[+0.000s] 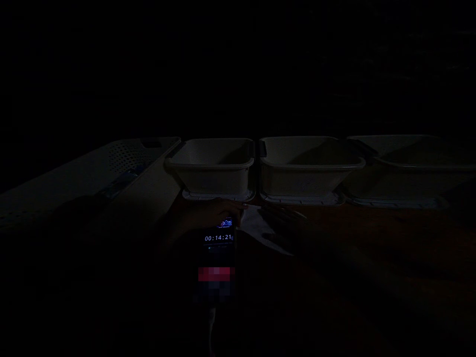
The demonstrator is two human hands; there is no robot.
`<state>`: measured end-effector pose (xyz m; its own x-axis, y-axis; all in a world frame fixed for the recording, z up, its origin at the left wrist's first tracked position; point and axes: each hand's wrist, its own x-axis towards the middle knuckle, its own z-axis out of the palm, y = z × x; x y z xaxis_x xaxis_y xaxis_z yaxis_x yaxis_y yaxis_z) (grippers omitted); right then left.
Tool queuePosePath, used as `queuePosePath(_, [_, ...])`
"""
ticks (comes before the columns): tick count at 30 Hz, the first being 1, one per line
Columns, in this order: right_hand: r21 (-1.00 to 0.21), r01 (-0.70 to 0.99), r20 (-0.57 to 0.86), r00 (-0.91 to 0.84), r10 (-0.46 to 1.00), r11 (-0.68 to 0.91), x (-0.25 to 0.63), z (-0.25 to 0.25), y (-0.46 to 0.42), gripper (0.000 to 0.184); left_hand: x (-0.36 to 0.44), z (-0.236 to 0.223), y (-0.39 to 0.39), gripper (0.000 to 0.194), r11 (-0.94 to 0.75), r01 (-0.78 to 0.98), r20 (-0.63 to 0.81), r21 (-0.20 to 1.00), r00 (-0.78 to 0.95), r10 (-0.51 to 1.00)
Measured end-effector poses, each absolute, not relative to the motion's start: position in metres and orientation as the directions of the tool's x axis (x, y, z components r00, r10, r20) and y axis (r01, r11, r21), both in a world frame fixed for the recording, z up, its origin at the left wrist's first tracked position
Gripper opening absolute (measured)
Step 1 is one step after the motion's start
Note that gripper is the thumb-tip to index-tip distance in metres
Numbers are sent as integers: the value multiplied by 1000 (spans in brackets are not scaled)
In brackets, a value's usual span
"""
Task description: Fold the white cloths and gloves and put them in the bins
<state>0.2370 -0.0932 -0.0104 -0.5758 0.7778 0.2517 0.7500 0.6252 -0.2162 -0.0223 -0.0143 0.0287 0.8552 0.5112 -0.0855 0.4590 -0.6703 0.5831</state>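
Dimly, from the head view, I make out two hands meeting over a white sheet (pixel 256 223) on the reddish-brown tabletop (pixel 330 220); whether it is cloth or paper I can't tell. The left hand (pixel 219 209) comes in from the lower left, its forearm slanting upward and the wrist bending so the hand lies nearly level across the top end of a phone (pixel 219 253). Its fingers point right and curl down by the sheet's left edge; in this gloom I can't tell whether they pinch it. The right hand (pixel 284 225) reaches in from the lower right, forearm low and almost lost in the dark. It lies palm down over the sheet's right part, fingers stretched toward the upper left, thumb held apart from them below. The phone's lit screen reads 00:14:21. Just beyond the sheet stand the left tub (pixel 215 178) and middle tub (pixel 305 181), side by side.
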Motion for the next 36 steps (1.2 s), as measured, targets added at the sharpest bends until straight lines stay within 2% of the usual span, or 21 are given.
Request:
queuePosePath(7, [-86, 775, 226, -597, 770, 626, 249, -45, -77, 66, -22, 26, -12, 31, -656, 462, -92, 596, 852, 516])
queuePosePath(10, [-71, 779, 222, -597, 771, 624, 255, -49, -72, 67, -21, 27, -13, 32, -651, 467, -101, 599, 850, 517])
queuePosePath(13, [-143, 752, 253, -601, 758, 644, 250, -32, -78, 59, -19, 29, -15, 30, -644, 473, -106, 601, 846, 523])
queuePosePath(16, [-288, 656, 249, -652, 716, 698, 237, -11, -89, 52, -20, 28, -14, 31, -643, 468, -104, 606, 848, 520])
queuePosePath(18, [-291, 631, 235, -681, 694, 719, 228, -8, -93, 52, -21, 26, -11, 32, -649, 466, -104, 602, 851, 515])
queuePosePath(24, [-132, 695, 162, -688, 707, 707, 224, -29, -90, 55, -21, 23, -9, 35, -663, 490, -111, 566, 842, 528])
queuePosePath(28, [-123, 715, 153, -672, 725, 689, 227, -27, -93, 55, -18, 27, -14, 34, -631, 511, -113, 584, 820, 561])
queuePosePath(36, [-80, 730, 129, -668, 733, 679, 226, -24, -97, 54, -18, 26, -12, 34, -642, 485, -109, 594, 839, 533])
